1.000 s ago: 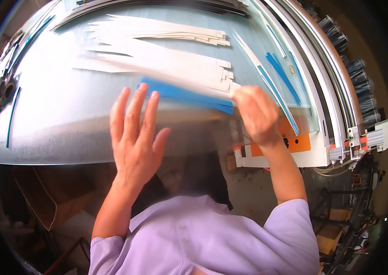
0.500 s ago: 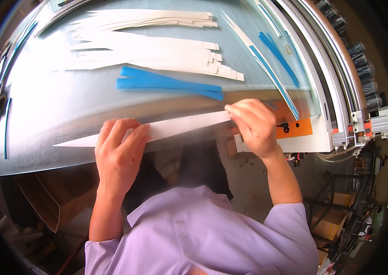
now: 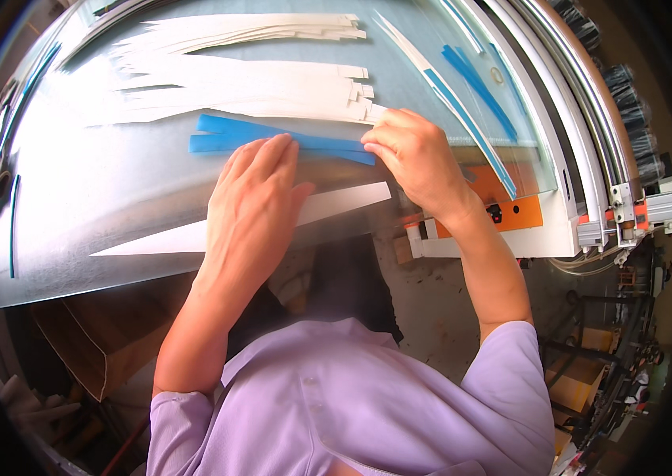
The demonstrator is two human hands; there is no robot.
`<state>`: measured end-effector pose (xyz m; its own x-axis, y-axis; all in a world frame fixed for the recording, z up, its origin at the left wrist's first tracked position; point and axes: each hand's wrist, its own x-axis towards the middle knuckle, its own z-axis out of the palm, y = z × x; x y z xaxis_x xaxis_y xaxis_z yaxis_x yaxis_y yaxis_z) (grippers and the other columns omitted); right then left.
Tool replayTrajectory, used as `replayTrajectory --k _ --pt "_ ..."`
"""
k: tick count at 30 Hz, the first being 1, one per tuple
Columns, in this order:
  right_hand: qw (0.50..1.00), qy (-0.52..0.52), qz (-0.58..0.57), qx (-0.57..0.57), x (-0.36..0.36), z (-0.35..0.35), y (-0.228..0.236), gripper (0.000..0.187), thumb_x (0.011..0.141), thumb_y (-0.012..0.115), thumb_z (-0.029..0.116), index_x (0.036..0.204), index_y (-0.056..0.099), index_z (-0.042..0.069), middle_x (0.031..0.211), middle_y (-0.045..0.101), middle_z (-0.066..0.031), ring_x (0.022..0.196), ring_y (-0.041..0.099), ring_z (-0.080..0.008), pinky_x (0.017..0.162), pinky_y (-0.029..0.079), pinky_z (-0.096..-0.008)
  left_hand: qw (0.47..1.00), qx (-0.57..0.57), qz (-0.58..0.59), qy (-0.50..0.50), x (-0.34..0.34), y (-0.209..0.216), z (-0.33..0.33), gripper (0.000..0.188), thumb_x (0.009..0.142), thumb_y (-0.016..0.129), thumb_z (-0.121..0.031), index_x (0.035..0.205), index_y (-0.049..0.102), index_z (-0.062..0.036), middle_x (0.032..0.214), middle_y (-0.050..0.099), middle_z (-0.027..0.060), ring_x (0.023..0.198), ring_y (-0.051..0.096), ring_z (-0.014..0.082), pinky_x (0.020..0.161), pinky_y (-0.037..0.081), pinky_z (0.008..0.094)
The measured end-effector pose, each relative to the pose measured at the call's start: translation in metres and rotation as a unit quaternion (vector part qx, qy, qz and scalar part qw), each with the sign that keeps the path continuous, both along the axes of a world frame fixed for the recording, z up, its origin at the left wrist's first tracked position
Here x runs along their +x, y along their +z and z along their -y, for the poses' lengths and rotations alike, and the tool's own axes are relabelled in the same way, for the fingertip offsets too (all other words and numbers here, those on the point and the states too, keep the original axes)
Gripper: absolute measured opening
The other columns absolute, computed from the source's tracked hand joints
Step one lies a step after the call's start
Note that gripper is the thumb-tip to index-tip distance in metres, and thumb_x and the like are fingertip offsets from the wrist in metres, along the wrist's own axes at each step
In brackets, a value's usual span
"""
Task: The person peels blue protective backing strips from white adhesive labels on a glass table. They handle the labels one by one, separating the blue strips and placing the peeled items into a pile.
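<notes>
Two hands work a blue strip (image 3: 280, 141): left hand (image 3: 255, 198) spread flat, right hand (image 3: 411, 155) pinching its end; the white strip (image 3: 336, 202) beneath could shift.

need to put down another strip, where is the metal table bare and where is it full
Bare sheet metal table lies left of the left hand, between the blue strips and the long white strip near the front edge. Crowded: the far side, filled with stacked white strips, and the right side around the right hand, with blue-edged strips.
</notes>
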<state>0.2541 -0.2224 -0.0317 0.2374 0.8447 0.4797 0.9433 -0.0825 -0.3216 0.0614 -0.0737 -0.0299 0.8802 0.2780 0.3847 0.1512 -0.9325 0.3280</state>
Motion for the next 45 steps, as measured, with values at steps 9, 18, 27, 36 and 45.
replayTrajectory --k 9,18,27,36,45 --pt "0.999 0.031 0.017 -0.028 0.005 0.0 0.004 0.008 0.083 0.076 0.005 0.086 0.069 0.001 0.084 0.063 -0.011 0.082 0.063 -0.0304 0.073 0.053 -0.0401 1.0 0.003 -0.01 -0.006 -0.002 0.004 -0.001 0.041 0.085 0.074 -0.006 0.123 0.066 0.0078 0.13 0.065 0.0148 0.119 0.059 0.034 0.104 0.048 0.0417" --pt "0.997 0.031 0.073 -0.022 0.002 -0.004 0.001 0.012 0.081 0.078 0.004 0.086 0.067 0.001 0.084 0.063 -0.0109 0.081 0.062 -0.0306 0.072 0.053 -0.0401 1.0 -0.006 0.001 -0.014 -0.003 0.003 -0.003 0.041 0.084 0.074 -0.007 0.121 0.066 0.0081 0.128 0.066 0.0156 0.117 0.06 0.035 0.103 0.048 0.0424" --pt "0.998 0.044 0.04 -0.014 -0.005 -0.007 0.001 0.009 0.082 0.074 0.002 0.087 0.066 0.001 0.083 0.061 -0.0121 0.082 0.061 -0.0321 0.072 0.052 -0.0413 1.0 -0.014 0.008 -0.011 -0.004 0.004 -0.002 0.038 0.085 0.074 -0.007 0.12 0.068 0.006 0.126 0.067 0.0149 0.116 0.06 0.0348 0.102 0.048 0.0424" --pt "0.997 0.035 0.069 -0.014 -0.006 -0.008 0.001 0.01 0.083 0.067 0.002 0.075 0.062 0.001 0.082 0.059 -0.0123 0.081 0.062 -0.0312 0.071 0.054 -0.0403 1.0 -0.02 0.009 -0.012 -0.003 0.005 -0.003 0.035 0.085 0.072 -0.004 0.119 0.068 0.0041 0.12 0.067 0.0148 0.113 0.061 0.0353 0.098 0.05 0.0422" --pt "0.994 0.019 0.099 0.032 -0.019 -0.01 -0.001 0.011 0.078 0.067 -0.001 0.076 0.056 0.002 0.081 0.054 -0.0122 0.081 0.058 -0.0313 0.07 0.052 -0.0395 0.991 -0.111 0.069 -0.006 0.028 -0.003 0.008 0.024 0.085 0.07 0.007 0.108 0.073 0.0024 0.1 0.067 0.0141 0.085 0.066 0.033 0.075 0.054 0.0403"
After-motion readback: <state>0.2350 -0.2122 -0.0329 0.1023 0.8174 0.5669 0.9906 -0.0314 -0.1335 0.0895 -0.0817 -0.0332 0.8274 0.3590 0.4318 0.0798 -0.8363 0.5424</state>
